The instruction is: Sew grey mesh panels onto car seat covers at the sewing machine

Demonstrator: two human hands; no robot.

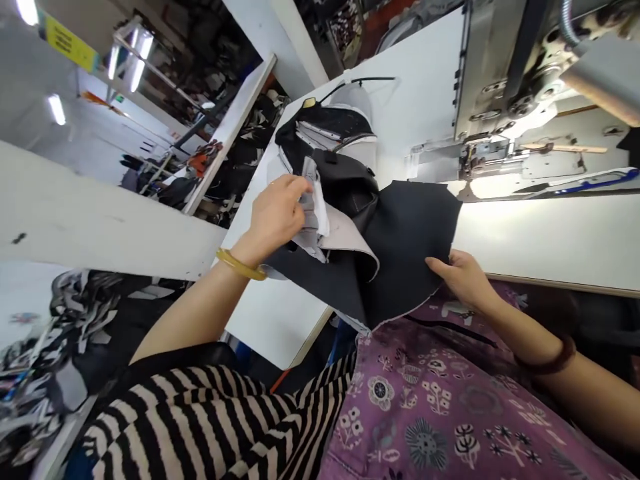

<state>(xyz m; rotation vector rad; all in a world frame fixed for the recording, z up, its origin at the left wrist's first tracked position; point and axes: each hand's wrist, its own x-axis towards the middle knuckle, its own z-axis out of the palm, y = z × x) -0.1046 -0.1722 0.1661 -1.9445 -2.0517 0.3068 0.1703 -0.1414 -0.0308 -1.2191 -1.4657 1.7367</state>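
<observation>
the right grip [465, 280] pinches the right edge of the black leather-like panel [410, 233], which spreads leftward by the white desk [540, 230]; the left grip [277, 210] grasps grey fabric [311, 223] farther left.

Over there, tube lights [143, 59] burn bright overhead near a yellow sign [70, 41]. A scuffed white panel [100, 207] reaches toward the pale tabletop [540, 237], and grey and black scraps [83, 313] lie heaped low down at the left of the room.

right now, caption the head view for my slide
Left hand at a grey flap, right hand holding a black panel beside a sewing machine.
</observation>
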